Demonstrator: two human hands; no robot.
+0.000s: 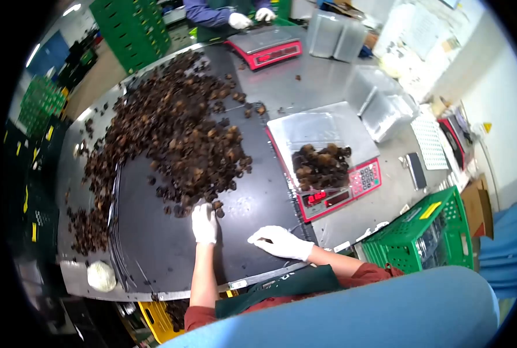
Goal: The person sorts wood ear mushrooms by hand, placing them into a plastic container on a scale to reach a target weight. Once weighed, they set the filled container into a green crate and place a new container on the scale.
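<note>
A large heap of dark brown, mushroom-like pieces [177,130] spreads over the black mat [171,249]. At the heap's near edge is my left hand [204,223], white-gloved, its fingers curled in against a few pieces; what they grip is hidden. My right hand [283,242], also gloved, hovers over the mat's right side with thumb and fingers drawn together. A dark spot shows between them, too small to name. Beyond it, a clear plastic tray [319,130] partly filled with brown pieces rests on a red-framed scale [365,178] with a lit display.
Across the table, a co-worker's gloved hands [251,20] are behind another red scale [270,46]. Stacked clear trays [386,113] and a phone-like device [416,171] lie at right. A green crate [452,232] stands near right, a white ball-shaped thing [100,276] near left.
</note>
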